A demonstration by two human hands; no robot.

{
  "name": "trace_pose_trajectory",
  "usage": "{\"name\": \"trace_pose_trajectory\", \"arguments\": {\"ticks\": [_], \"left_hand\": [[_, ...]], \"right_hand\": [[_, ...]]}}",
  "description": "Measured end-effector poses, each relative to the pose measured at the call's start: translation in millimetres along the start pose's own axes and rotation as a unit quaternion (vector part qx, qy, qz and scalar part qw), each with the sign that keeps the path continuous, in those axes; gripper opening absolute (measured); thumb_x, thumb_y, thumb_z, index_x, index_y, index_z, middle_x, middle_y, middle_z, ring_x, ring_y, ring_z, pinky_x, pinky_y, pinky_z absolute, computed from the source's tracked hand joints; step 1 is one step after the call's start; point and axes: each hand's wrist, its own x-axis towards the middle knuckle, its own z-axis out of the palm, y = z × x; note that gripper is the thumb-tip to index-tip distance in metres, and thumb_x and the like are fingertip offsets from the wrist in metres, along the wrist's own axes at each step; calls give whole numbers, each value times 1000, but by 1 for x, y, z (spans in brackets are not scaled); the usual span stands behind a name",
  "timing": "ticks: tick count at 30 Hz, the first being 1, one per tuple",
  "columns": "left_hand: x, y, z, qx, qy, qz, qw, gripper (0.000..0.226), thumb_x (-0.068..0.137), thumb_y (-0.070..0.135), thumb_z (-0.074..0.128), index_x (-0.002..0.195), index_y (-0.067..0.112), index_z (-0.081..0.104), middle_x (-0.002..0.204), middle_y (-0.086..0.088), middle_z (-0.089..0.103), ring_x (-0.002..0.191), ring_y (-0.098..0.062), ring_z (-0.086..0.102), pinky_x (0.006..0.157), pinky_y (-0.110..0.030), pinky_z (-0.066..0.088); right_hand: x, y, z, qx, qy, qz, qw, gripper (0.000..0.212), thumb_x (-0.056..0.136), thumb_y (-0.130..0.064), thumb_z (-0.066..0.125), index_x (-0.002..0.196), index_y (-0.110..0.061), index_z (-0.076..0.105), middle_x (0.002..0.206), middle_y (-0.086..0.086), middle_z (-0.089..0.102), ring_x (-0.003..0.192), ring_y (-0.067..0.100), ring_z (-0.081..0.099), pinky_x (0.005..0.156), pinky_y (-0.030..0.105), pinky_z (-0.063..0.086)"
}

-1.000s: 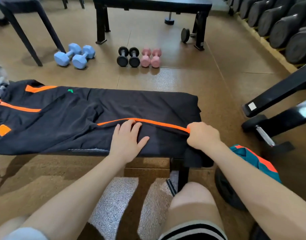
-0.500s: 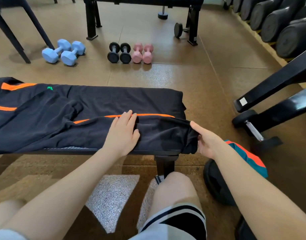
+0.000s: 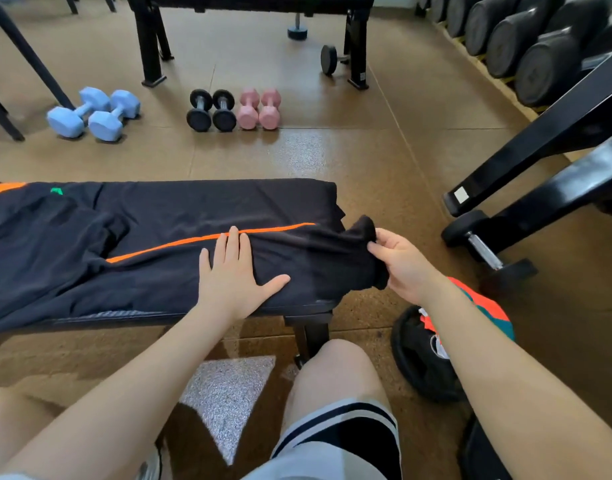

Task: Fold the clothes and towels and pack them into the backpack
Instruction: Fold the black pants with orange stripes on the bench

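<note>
Garment pinned flat on bench by left hand, fingers straight. Cuff end pinched by right hand. Fold step in hand; cuff likely to be carried leftward next.

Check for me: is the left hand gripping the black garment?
No, the left hand lies flat, fingers straight, pressing the black garment onto the bench.

Black garment with orange stripes, light-blue dumbbells, pink dumbbells, brown floor

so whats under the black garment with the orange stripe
A black bench: its front edge and leg show below the black garment. The cloth covers the bench top, so anything lying between them is hidden.
</note>
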Motion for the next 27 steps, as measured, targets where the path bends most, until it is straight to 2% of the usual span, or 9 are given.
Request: {"name": "trace_pose_trajectory", "arguments": {"ticks": [3,5,8,11,14,16,19,25,27], "left_hand": [[0,-6,-4,23,13,25,999,113,68,87,21,148,8,9,158,-9,3,145,-28,4,116,-46,8],[-2,-10,-10,39,30,63,997,117,61,87,9,148,10,14,157,-10,8,144,-29,7,116,-45,6],[0,-21,-18,-18,13,108,994,94,78,75,16,148,13,17,156,-7,15,144,-26,13,116,-40,9],[9,-44,-27,-57,42,147,987,66,92,49,23,139,5,39,145,-15,39,134,-32,37,110,-44,27],[19,-83,-34,-72,69,151,983,45,88,23,34,117,0,60,122,-19,60,106,-39,59,91,-47,46],[24,-112,-45,-58,47,155,985,39,81,8,39,110,2,65,116,-16,63,100,-37,62,86,-41,48],[29,-157,-57,-5,-4,166,986,41,83,-2,45,119,9,60,129,-7,55,115,-28,54,96,-34,41],[38,-226,-78,161,-64,119,978,50,90,8,39,135,29,42,141,6,40,128,-17,38,111,-33,18],[42,-236,-85,192,-69,106,973,47,90,13,39,133,32,44,140,11,41,134,-15,28,115,-38,6]], "right_hand": [[7,27,-6,-273,161,59,947,23,98,-19,45,108,-7,63,108,12,63,96,25,57,77,33,45],[7,38,-12,-282,220,92,929,24,96,-22,50,109,-7,63,112,13,62,96,24,54,79,37,45],[10,34,-1,-344,275,-26,897,23,94,-23,51,113,-12,58,116,10,58,102,25,55,81,31,42],[17,14,45,-403,202,-230,862,21,93,-12,50,109,-12,63,114,9,58,105,26,54,91,34,43],[32,0,96,-481,58,-307,819,23,94,-14,49,110,-14,65,118,5,60,110,25,52,97,38,40],[43,-4,123,-530,-8,-305,791,27,96,-18,47,117,-16,62,125,3,58,116,25,51,100,38,38],[56,-5,155,-596,-30,-275,754,31,97,-26,45,124,-19,56,129,1,54,118,25,47,99,38,37],[76,-19,178,-582,-88,-209,781,7,92,-27,54,88,-22,56,84,-3,57,88,23,55,79,36,47],[82,-24,173,-581,-71,-185,789,12,92,-26,51,80,-24,53,80,-4,58,82,22,56,75,36,48]]}}
